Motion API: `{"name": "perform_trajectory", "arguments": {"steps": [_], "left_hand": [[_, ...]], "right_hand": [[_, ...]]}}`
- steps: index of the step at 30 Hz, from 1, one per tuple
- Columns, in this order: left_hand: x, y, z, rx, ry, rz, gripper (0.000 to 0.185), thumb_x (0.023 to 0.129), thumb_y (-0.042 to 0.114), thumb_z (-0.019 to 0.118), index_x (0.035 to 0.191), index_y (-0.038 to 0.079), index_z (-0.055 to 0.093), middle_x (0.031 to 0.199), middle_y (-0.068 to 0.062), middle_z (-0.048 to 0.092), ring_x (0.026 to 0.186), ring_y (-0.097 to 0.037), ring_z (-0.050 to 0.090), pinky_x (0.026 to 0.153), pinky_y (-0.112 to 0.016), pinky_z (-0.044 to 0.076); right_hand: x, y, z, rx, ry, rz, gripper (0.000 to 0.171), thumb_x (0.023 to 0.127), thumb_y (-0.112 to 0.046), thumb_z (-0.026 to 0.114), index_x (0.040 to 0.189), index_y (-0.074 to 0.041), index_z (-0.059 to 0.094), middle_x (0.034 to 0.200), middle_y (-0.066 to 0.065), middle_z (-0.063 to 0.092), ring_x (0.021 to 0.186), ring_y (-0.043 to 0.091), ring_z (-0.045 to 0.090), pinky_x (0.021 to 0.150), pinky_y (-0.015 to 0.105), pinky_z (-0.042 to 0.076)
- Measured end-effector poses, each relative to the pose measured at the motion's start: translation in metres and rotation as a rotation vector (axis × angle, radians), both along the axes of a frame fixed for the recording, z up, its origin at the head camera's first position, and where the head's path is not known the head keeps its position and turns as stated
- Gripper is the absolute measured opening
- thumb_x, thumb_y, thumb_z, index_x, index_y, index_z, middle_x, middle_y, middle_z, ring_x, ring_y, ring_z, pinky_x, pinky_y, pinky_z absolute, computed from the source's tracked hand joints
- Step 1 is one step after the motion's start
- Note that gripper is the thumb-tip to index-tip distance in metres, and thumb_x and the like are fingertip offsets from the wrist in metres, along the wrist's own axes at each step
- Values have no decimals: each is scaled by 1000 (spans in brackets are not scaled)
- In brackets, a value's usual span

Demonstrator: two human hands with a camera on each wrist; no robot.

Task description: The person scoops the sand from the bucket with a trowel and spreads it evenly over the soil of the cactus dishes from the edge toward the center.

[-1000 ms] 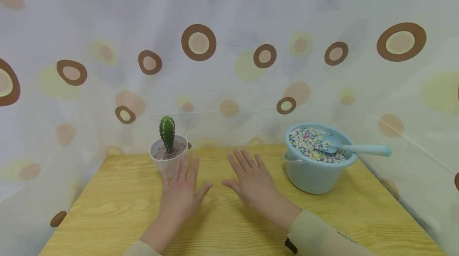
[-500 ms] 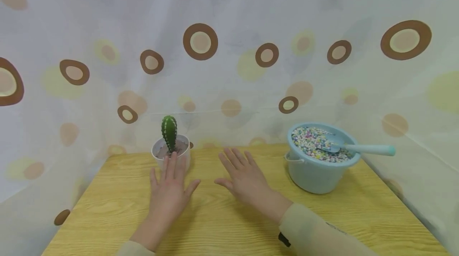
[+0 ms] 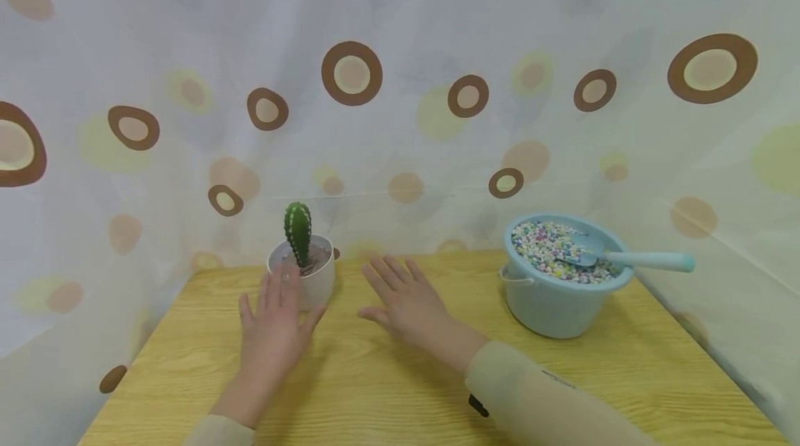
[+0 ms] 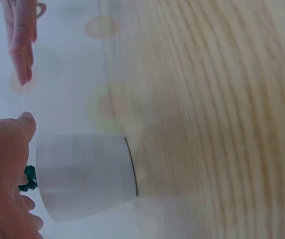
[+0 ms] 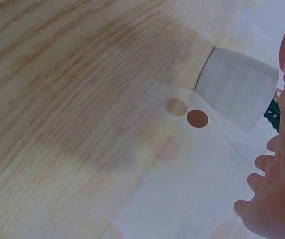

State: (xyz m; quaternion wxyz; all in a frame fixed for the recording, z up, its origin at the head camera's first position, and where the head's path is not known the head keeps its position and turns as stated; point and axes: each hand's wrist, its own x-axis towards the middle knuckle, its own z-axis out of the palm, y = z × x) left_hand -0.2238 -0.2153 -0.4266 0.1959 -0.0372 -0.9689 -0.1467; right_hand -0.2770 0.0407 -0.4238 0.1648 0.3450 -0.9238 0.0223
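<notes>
A wooden table [image 3: 387, 376] fills the lower part of the scene, backed by a pale curtain [image 3: 400, 85] printed with brown and yellow circles. Well to the right of both hands sits a light blue bucket [image 3: 550, 307] filled with small multicoloured pebbles [image 3: 544, 244]; a pale blue scoop [image 3: 625, 260] lies in it, its handle sticking out to the right. The person's right hand [image 3: 406, 303] rests flat on the table, fingers straight and spread, a short way to the right of a white pot [image 3: 310, 279]. The left hand [image 3: 275, 324] is also flat and spread, holding nothing, its fingertips reaching the pot's near left side; whether they touch it cannot be told. The pot is small, round and plain white, standing upright at the far edge of the table, just beyond the left fingertips. From it rises a short green cactus [image 3: 298, 233] with rows of white spines, its long axis vertical, its rounded tip pointing straight up.
</notes>
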Motion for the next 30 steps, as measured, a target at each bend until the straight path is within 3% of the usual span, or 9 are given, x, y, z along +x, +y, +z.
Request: {"name": "perform_trajectory", "arguments": {"steps": [4,10,20,30], "left_hand": [[-4,-8,1,24,-26,15,92,109,46,70,176,9,19,177,-31,20,162,-57,16,121,-85,3],[-10,-16,1,21,-48,38,88,110,49,67,172,1,27,177,-32,19,163,-55,13,122,-85,2],[-19,-25,7,62,-128,59,88,114,51,57,172,-3,21,178,-33,12,165,-53,5,123,-83,-2],[-30,-37,5,124,-159,54,91,115,56,51,173,-5,15,178,-34,8,165,-54,2,122,-83,-2]], "right_hand": [[-2,-7,2,-11,-4,10,78,113,-58,53,172,-10,38,178,10,35,162,35,35,131,59,26],[-6,-15,3,12,15,5,78,113,-61,51,172,-11,39,177,11,37,162,33,35,130,59,28],[-18,-31,3,46,4,-3,77,114,-63,43,173,-14,37,177,9,37,164,30,32,132,57,27],[-26,-44,-2,35,-2,8,78,115,-63,42,174,-13,35,178,8,35,163,31,33,132,56,26]]}}
